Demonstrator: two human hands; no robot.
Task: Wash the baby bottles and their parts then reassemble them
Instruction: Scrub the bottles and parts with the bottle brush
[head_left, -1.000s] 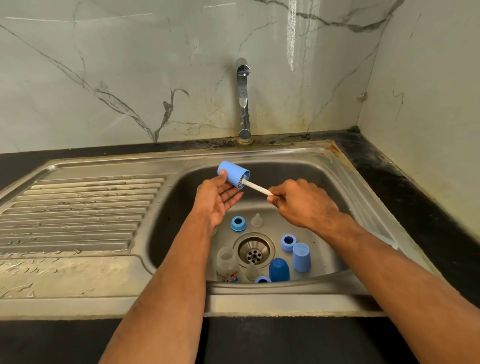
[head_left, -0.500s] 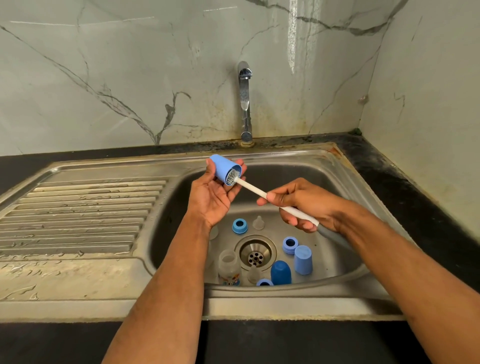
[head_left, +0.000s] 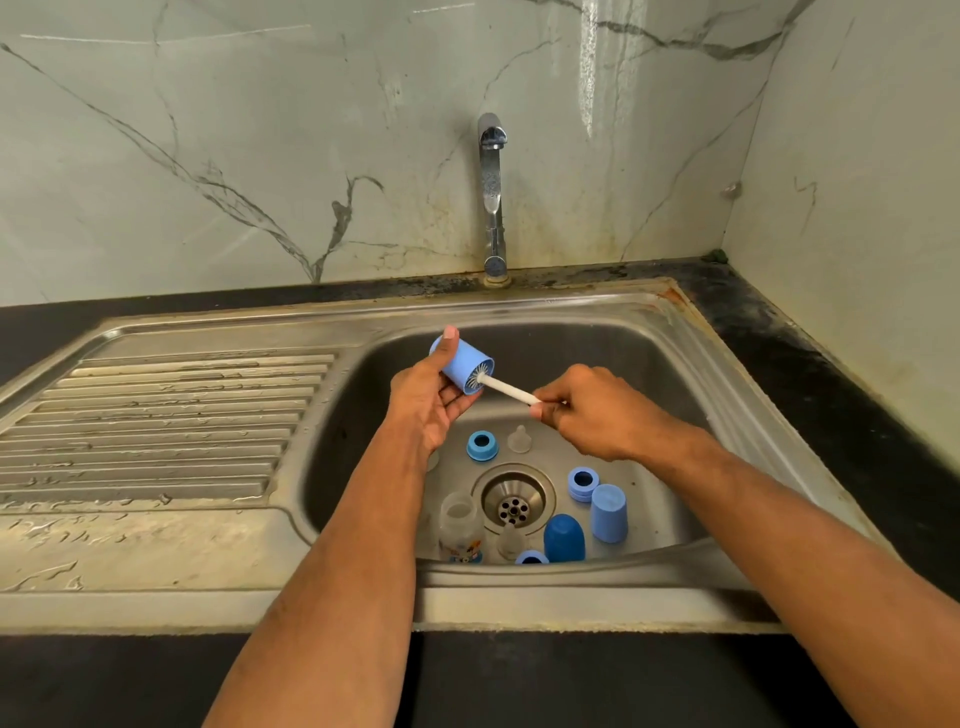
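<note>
Scrubbing step in hand: left hand (head_left: 434, 402) holds a light blue cap (head_left: 460, 364) on its side over the sink (head_left: 727, 415), fingers curled around it, open mouth facing right. Right hand (head_left: 592, 415) pinches the white handle of the bottle brush (head_left: 506, 387), fingers clamped on it; bristle head sits inside the cap.

Tap (head_left: 492, 197) looks off, no water visible.

Rest of the parts wait on the sink floor around the drain (head_left: 513, 499): clear bottle (head_left: 460, 530), second light blue cap (head_left: 609, 513), dark blue cap (head_left: 563, 538), two blue collars (head_left: 482, 446) (head_left: 583, 483), clear nipple (head_left: 518, 439).

Judgement: early in the wash. Next move likely needs twisting the brush, then rinsing the cap and setting it aside.
</note>
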